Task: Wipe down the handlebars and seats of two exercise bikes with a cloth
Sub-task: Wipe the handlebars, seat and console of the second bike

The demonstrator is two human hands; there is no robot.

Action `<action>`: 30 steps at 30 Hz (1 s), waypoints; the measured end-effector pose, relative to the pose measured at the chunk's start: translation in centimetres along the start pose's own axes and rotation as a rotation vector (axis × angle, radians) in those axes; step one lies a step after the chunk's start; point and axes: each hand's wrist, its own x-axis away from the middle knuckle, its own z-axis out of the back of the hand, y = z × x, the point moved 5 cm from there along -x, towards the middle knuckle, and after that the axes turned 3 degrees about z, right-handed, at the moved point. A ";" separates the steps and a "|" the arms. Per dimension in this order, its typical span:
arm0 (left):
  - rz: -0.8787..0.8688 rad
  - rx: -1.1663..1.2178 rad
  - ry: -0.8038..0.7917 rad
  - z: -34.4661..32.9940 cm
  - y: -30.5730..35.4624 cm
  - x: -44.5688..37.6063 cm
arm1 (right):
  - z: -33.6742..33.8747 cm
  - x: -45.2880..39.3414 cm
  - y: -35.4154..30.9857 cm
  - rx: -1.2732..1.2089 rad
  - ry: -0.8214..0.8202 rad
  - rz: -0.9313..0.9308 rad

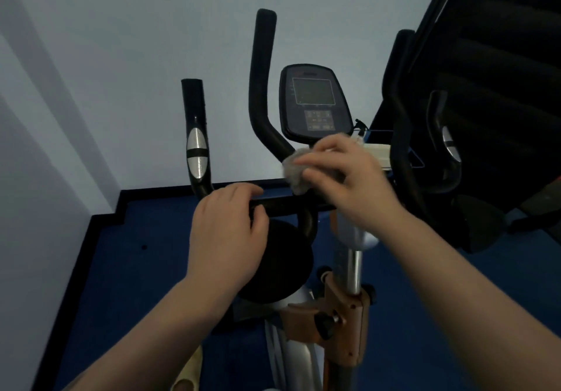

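Step in hand: wiping the handlebar of the nearer exercise bike; no seat is in view.
Right hand (340,168): closed around a bunched grey cloth (294,175), pressing it where the tall curved grip (260,93) bends down to meet the crossbar (285,203), just below the console (314,102). Bunching the cloth likely lets the palm wrap the round tube.
Left hand (226,232): holds nothing loose; its fingers curl loosely over the crossbar left of the cloth, probably to steady the bar against the rubbing.
Left grip (195,135): the short upright one with a silver pulse pad, left of both hands and not touched by either.
Right side: a second tall grip (400,111) and a short one with its own silver pad (447,144) stand well apart from the cloth, against a dark machine at far right.
Below: steel post (352,266) and adjustment knob (326,323) over the blue floor (121,269).
Progress: early, judging by where the cloth is; the seats and any second bike are yet to come.
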 end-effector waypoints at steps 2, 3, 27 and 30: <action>0.052 -0.036 0.005 0.1 -0.8 0.4 | -2.9 0.1 -1.0 0.174 -0.272 0.181; 0.075 -0.041 0.005 0.2 -1.1 0.5 | -3.7 0.4 -1.0 0.205 -0.367 0.230; -0.036 0.324 -0.063 3.3 -8.1 -1.9 | -9.8 -3.9 -2.7 -0.063 -0.473 -0.195; -0.104 0.296 -0.143 3.9 -9.2 -3.5 | -8.9 -3.7 -2.9 0.085 -0.562 -0.253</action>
